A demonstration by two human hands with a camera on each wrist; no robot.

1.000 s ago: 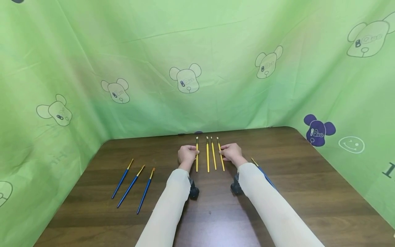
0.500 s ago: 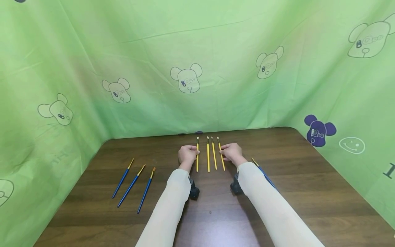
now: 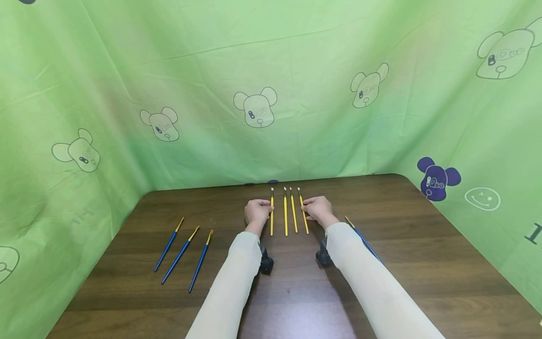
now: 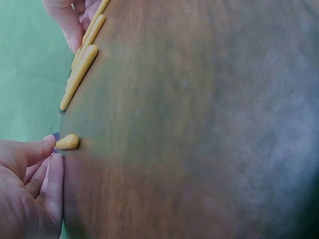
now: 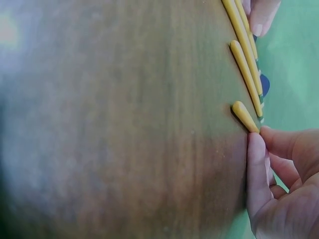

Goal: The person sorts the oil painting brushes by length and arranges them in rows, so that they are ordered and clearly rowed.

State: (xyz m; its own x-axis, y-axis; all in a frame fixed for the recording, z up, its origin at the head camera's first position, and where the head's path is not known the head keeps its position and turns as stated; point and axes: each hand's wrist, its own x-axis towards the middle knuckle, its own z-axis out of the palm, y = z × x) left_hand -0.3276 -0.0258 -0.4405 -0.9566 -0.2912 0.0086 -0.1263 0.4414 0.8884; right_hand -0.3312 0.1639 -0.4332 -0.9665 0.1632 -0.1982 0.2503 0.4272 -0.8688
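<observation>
In the head view my left hand pinches the leftmost yellow-handled paintbrush between thumb and fingers. My right hand pinches the rightmost yellow-handled paintbrush, which leans slightly. Between them lie two more yellow paintbrushes, one nearly straight and one a little angled. All have pale bristle tips pointing to the far edge. The left wrist view shows the rounded handle end beside the left thumb. In the right wrist view another handle end sticks out from the right fingertips.
Three blue-handled paintbrushes lie slanted on the left of the brown wooden table. Another blue paintbrush lies on the right, partly covered by the right sleeve. A green printed cloth hangs behind the table and at its sides.
The leftmost yellow paintbrush has shifted very slightly to the right, narrowing its gap to its neighbour. Both hands keep their hold and stay almost in place.
</observation>
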